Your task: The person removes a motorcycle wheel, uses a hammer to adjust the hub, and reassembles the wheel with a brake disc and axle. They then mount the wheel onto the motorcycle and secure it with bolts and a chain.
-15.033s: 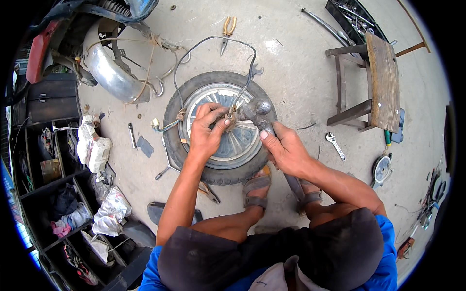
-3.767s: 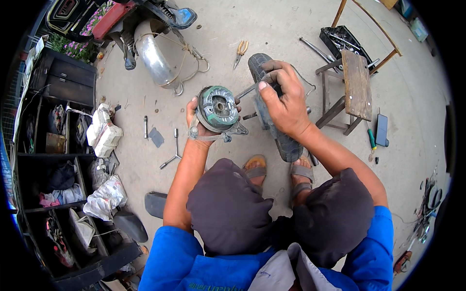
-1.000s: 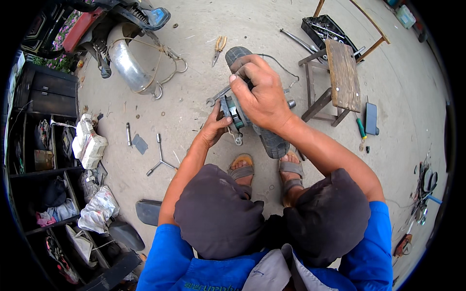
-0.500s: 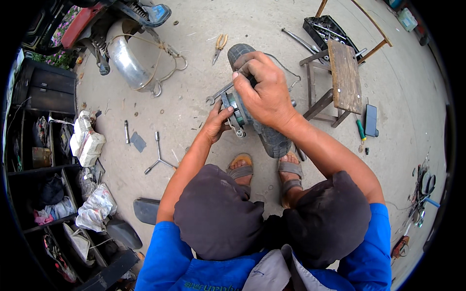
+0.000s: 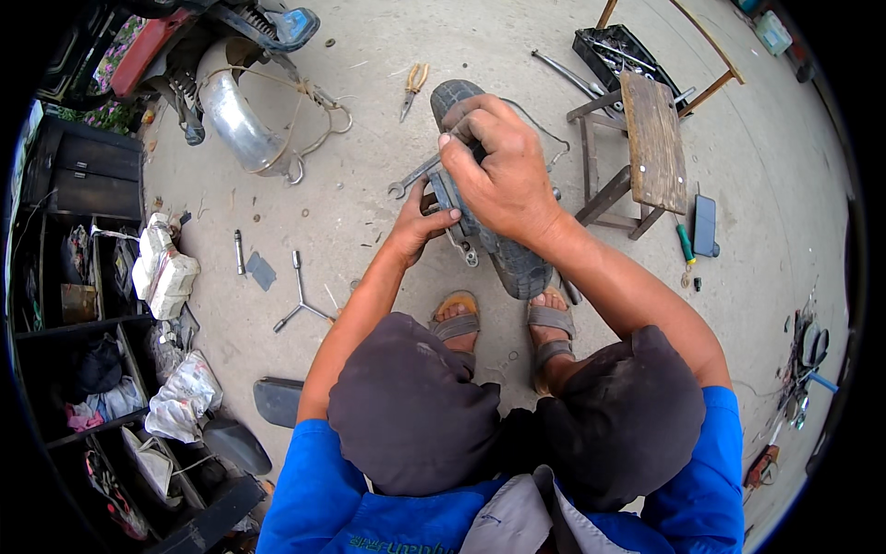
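A small wheel with a black tyre [image 5: 521, 270] stands tilted on the ground in front of my feet. My right hand [image 5: 506, 175] is closed over its upper part, fingers curled, covering much of the rim and hub. On the wheel's left side, my left hand [image 5: 420, 231] grips a round grey metal brake plate [image 5: 447, 196] that has a small lever arm [image 5: 469, 251] at its lower edge. The plate sits close against the hub; whether it is fully seated I cannot tell. Just beyond my left hand, an open-ended wrench [image 5: 402, 188] lies partly hidden by the wheel.
Pliers [image 5: 413, 90] and a Y-shaped socket wrench [image 5: 297, 291] lie on the concrete. To the right stand a wooden stool [image 5: 653, 143] and a black toolbox [image 5: 591, 42]. A raised vehicle with a silver fender [image 5: 235, 120] is at the far left, above a dark shelf unit [image 5: 83, 323].
My left hand has pushed the brake plate rightward against the wheel; the greenish inner part visible between them before is now hidden. My right hand keeps its hold.
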Demonstrator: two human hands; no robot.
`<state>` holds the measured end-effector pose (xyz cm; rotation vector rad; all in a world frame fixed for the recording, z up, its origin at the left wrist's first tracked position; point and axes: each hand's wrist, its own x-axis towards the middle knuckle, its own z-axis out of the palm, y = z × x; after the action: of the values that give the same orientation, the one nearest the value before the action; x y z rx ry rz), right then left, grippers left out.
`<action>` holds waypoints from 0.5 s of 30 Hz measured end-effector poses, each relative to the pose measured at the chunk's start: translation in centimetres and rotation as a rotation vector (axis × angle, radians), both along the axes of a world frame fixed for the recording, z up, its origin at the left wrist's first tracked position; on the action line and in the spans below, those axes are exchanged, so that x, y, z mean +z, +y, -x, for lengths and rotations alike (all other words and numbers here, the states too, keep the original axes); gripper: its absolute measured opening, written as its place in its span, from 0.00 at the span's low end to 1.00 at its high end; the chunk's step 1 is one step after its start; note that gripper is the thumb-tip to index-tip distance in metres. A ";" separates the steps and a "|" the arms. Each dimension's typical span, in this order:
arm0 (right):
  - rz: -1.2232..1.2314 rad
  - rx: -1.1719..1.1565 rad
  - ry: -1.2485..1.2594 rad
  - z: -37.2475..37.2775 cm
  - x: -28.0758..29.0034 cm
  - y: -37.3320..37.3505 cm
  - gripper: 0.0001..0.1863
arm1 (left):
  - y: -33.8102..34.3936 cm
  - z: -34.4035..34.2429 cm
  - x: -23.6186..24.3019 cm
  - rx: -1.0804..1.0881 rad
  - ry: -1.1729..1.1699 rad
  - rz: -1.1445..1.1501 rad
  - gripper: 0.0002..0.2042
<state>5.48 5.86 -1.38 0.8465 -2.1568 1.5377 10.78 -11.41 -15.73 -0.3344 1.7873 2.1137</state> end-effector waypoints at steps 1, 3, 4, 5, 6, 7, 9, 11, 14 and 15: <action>0.004 0.007 -0.006 -0.1 0.1 -0.2 0.08 | -0.7 0.0 -1.3 0.001 0.075 0.023 0.60; -0.007 -0.005 -0.016 0.0 -0.1 0.3 0.08 | 0.1 0.4 -0.7 -0.029 0.161 0.037 0.67; -0.016 -0.013 -0.007 0.1 -0.2 0.6 0.08 | 0.4 0.5 -0.3 -0.047 0.172 0.039 0.69; -0.018 -0.013 0.002 0.2 -0.2 0.5 0.08 | 0.5 0.3 0.6 -0.057 0.183 0.049 0.70; -0.020 -0.012 0.011 0.2 -0.2 0.4 0.08 | 0.3 0.4 0.1 -0.071 0.238 0.078 0.71; -0.021 -0.009 0.018 0.2 -0.2 0.3 0.08 | 0.1 0.4 -0.7 -0.084 0.292 0.107 0.71; -0.024 -0.007 0.031 0.2 -0.2 0.2 0.08 | 0.2 0.5 -0.2 -0.092 0.305 0.106 0.71; -0.027 -0.004 0.021 0.1 -0.2 0.2 0.08 | 0.3 0.3 0.7 -0.073 0.223 0.046 0.69; -0.034 -0.002 0.026 0.0 -0.1 -0.1 0.08 | -0.8 0.8 0.5 -0.042 -0.112 -0.141 0.57; -0.037 -0.001 0.032 -0.1 -0.2 -0.2 0.08 | -0.9 0.9 0.5 -0.035 -0.153 -0.163 0.61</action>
<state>5.56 5.69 -1.56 0.8752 -2.1692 1.4780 9.84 -12.29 -15.22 -0.4063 1.5152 2.1305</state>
